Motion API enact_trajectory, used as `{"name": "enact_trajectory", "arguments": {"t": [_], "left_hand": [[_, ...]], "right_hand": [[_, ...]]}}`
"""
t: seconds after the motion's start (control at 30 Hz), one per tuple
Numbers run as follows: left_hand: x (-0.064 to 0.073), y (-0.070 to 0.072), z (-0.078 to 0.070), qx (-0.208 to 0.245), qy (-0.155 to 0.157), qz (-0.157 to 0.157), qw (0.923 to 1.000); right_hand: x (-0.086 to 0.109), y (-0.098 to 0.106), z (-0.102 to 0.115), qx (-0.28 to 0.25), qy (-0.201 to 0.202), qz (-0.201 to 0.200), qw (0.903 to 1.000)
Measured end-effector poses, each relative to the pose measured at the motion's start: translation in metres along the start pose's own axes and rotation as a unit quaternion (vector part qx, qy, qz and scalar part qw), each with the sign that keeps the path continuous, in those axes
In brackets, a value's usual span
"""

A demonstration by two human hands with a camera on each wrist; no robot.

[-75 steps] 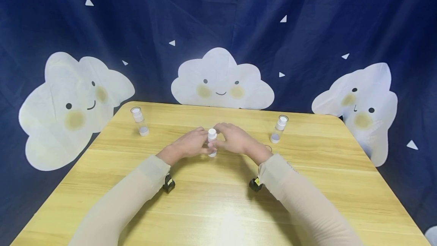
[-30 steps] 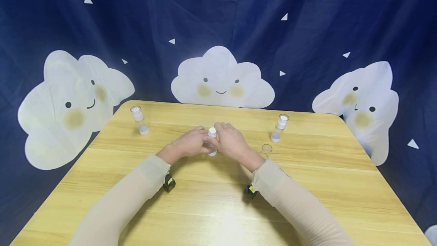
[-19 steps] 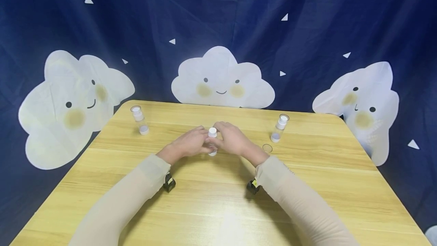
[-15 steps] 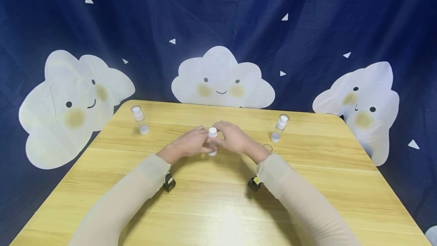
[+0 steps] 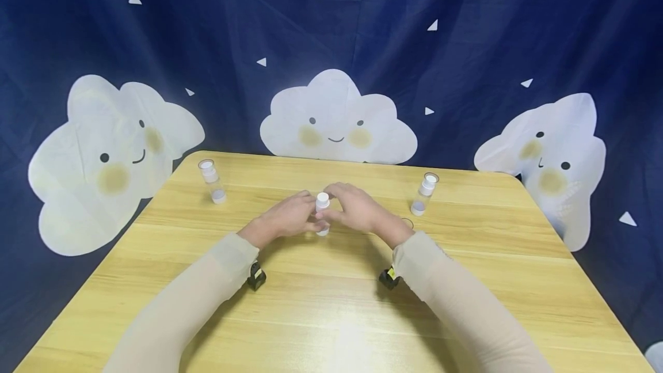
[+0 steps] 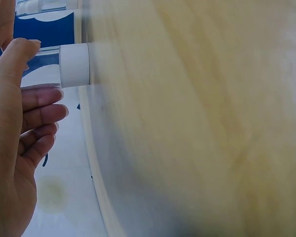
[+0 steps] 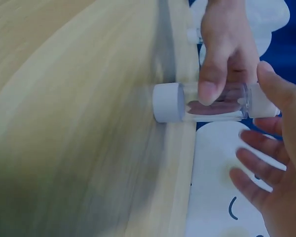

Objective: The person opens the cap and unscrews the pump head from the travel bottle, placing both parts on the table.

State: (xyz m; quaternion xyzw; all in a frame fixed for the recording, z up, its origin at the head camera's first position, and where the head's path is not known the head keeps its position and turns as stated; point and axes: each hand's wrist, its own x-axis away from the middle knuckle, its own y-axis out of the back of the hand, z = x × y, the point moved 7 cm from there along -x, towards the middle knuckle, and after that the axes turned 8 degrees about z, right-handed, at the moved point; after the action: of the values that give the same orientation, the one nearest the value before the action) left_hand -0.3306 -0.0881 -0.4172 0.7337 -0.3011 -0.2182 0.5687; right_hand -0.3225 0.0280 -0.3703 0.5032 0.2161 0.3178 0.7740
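A small clear bottle [image 5: 322, 231] with a white base and a white top [image 7: 260, 102] stands upright at mid-table, between both hands. The left hand [image 5: 290, 216] grips its clear body low down, thumb on one side and fingers round the other. Higher up, the right hand [image 5: 359, 212] pinches the white top between thumb and index finger. Its other fingers are spread loosely away from the bottle, as the right wrist view shows. Behind the right wrist, the rim of a clear cap [image 5: 407, 221] shows on the table, mostly hidden.
Two similar bottles with clear caps stand farther back: one bottle [image 5: 213, 183] at the left, one bottle [image 5: 425, 194] at the right. The wooden table [image 5: 311, 315] ends at a dark blue curtain [image 5: 311, 16] printed with white clouds.
A second ago the right thumb reached across the bottle's front; since then the right hand has turned back and its wrist shifted right, covering more of the clear cap. The left hand stays put.
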Motion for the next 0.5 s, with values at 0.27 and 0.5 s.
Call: {"name": "enact_trajectory", "arguments": {"t": [0.27,0.5], "left_hand": [[0.0,0.0,0.0,-0.008,0.002,0.003,1.0],[0.0,0.001,-0.005,-0.035,-0.028,-0.006,0.999]], "right_hand": [[0.008,-0.005,0.007,0.121,-0.049,-0.036,0.9908],[0.007,-0.007,0.016,0.195,-0.065,-0.08,0.9754]]}}
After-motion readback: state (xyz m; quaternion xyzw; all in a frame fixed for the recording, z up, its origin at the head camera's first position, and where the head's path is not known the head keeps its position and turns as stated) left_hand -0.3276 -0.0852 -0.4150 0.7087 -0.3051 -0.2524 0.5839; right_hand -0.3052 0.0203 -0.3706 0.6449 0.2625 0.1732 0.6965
